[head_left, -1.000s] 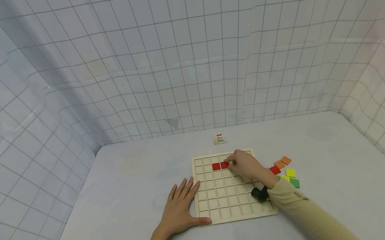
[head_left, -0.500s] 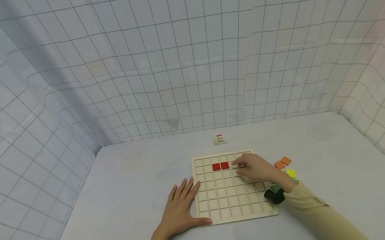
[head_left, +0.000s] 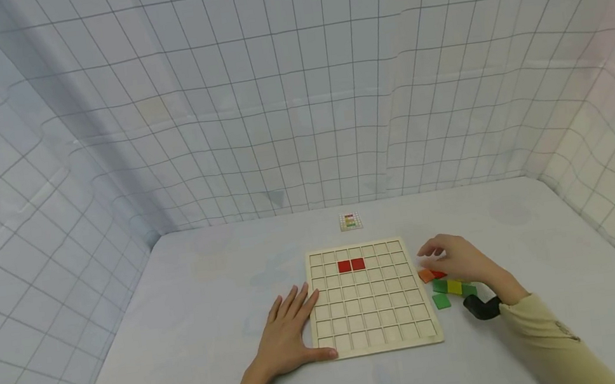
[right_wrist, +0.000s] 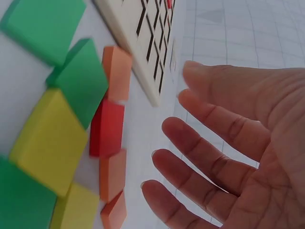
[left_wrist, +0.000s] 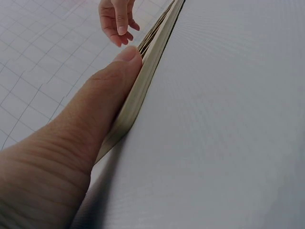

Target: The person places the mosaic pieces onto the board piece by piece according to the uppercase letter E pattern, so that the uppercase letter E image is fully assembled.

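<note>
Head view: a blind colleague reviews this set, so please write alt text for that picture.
A person's right hand hovers, fingers relaxed, over loose red, orange, yellow and green tiles beside a wooden grid board. The left hand rests flat on the table against the board's left edge. Two red tiles sit side by side in the board's second row.

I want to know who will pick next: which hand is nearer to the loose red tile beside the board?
Right. The right hand hovers just above the red tile, fingers relaxed. The left hand rests flat at the wooden board's opposite edge, far from it.
</note>
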`<action>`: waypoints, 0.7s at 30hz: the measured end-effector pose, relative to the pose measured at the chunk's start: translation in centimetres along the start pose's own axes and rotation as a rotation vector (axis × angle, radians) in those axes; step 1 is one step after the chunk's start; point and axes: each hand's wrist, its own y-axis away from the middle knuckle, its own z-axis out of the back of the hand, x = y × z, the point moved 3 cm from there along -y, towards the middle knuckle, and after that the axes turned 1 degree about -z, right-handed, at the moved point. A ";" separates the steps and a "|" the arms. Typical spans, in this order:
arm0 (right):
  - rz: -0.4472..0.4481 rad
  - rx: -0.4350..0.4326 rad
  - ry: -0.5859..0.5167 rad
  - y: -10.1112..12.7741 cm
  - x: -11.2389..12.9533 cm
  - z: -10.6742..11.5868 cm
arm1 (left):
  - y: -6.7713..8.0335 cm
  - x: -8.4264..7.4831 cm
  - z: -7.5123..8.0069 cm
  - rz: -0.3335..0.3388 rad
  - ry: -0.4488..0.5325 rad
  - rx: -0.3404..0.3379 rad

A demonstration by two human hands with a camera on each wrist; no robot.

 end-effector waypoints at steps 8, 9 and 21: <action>-0.021 0.084 0.038 0.7 -1.2 0.5 | 0.1 0.0 0.0 -0.003 -0.008 -0.004; -0.022 0.092 0.041 0.7 -1.3 0.5 | 0.1 0.0 0.0 -0.004 -0.008 -0.004; -0.045 0.149 0.005 0.5 -1.8 0.4 | 0.1 -0.1 0.1 -0.009 -0.007 -0.007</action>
